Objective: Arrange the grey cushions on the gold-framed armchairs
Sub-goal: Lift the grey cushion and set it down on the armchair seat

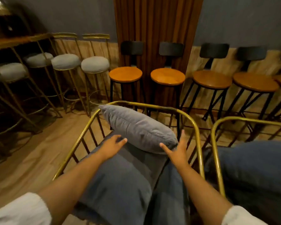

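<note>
Landmark: the gold-framed armchair (195, 125) at centre. Left of it stand grey-topped stools (95, 64). Inside its frame, the left hand (112, 145) lies open, fingers spread, at the near lower edge of the grey cushion (139, 129); contact cannot be confirmed. The cushion sits tilted across the chair's back, upon the seat pad (120, 179). The right hand (177, 150), also spread wide, touches the cushion's right corner. Step in hand, by judgement: positioning. Next: square the cushion against the backrest. Right of the chair, a second armchair (215, 143).
</note>
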{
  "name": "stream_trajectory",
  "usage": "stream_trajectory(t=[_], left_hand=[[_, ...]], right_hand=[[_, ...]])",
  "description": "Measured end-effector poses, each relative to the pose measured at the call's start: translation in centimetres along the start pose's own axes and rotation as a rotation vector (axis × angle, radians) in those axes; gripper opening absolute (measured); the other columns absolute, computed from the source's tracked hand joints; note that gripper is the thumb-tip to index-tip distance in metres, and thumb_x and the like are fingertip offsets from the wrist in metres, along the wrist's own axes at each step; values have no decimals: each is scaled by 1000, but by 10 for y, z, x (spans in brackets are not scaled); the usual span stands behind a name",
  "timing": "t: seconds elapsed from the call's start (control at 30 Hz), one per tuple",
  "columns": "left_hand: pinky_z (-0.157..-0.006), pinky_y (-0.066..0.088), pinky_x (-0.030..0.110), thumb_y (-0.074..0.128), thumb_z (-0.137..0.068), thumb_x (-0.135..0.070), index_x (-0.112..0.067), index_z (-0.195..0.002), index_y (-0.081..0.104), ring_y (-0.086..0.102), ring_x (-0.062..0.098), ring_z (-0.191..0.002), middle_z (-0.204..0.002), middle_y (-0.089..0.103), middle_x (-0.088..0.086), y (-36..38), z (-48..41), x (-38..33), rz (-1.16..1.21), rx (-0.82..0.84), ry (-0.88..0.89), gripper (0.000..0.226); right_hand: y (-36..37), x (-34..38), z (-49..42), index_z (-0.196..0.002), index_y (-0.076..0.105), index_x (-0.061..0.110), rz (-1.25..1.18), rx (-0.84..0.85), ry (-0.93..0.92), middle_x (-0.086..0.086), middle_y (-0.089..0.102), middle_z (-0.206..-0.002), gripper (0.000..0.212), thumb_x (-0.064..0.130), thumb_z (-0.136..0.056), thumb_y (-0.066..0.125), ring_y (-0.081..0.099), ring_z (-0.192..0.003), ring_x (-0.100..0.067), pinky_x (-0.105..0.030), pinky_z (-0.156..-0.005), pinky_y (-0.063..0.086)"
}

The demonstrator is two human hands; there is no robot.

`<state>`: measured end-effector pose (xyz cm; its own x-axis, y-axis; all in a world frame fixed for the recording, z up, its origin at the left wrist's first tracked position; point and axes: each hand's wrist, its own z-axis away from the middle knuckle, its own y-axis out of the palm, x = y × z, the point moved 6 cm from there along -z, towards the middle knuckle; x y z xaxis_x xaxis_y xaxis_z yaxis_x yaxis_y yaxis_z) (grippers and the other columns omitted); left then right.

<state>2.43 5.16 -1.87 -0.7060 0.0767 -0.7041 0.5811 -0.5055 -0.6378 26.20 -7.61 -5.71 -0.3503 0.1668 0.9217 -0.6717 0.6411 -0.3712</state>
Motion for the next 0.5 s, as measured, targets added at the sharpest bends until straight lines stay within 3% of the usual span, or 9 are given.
stream_trajectory(t=[0.13,0.23,0.3,0.37,0.43,0.5], left_hand=[[-105,39,41,44,-93,-49,-14,-131,49,51,28,-121,-132,53,5,-37,-72,28,298,14,-159,52],[-80,42,35,46,-94,-44,-21,-119,47,52,24,-94,-102,51,1,-53,-117,40,501,-19,-266,34],[-69,40,34,53,-89,-48,-13,-128,48,52,24,-84,-92,50,4,-68,-144,40,597,-110,-305,53],[-70,41,33,60,-84,-48,-5,-135,44,55,27,-89,-100,54,8,-83,-180,38,606,-229,-251,69],[-78,44,33,66,-83,-37,-5,-135,44,58,27,-103,-112,60,12,-94,-218,24,587,-258,-130,65],[-91,46,42,72,-78,-34,-9,-138,41,53,32,-121,-131,56,11,-96,-252,11,593,-230,-134,71]], right_hand=[[34,-14,2,-149,-8,17,-165,-180,267,-11,7,-159,127,24,-63,85,15,-146,-26,-41,-118,18],[44,-25,-7,-149,-8,16,-200,-257,277,-10,10,-158,124,13,-65,84,18,-144,-22,-30,-114,20],[43,-30,-28,-149,-5,16,-181,-294,270,-7,10,-158,121,9,-66,83,16,-144,-20,-19,-110,18],[39,-31,-55,-149,6,15,-178,-302,242,-5,24,-153,112,9,-66,82,25,-140,-18,-8,-99,22],[35,-30,-87,-144,24,14,-162,-290,220,-4,41,-141,98,15,-65,82,39,-131,-17,-14,-97,32],[28,-26,-119,-137,34,9,-143,-303,208,-2,47,-131,85,16,-67,82,44,-120,-13,-19,-96,34]])
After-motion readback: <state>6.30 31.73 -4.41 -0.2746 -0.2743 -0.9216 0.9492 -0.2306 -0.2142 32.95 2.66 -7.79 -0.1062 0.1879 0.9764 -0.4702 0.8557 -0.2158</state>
